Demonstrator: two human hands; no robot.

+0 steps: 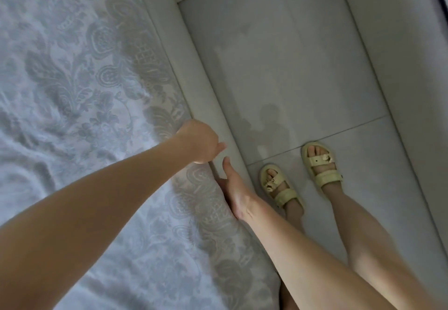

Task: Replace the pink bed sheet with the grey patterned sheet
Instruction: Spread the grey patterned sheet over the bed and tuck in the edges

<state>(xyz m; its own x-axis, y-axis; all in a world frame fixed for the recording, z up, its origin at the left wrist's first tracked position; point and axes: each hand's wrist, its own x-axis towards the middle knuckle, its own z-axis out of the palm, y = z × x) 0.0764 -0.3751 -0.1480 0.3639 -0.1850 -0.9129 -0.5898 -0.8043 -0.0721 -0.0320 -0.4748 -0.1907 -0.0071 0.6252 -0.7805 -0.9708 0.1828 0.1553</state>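
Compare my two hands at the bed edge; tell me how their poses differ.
The left hand is curled, back up, at the edge of the grey patterned sheet; the right hand lies stretched straight along the gap by the bed frame. The left hand sits atop the sheet's edge; the right hand reaches down beside it. The left hand is farther from the body than the right hand. Both work the same side of the sheet.
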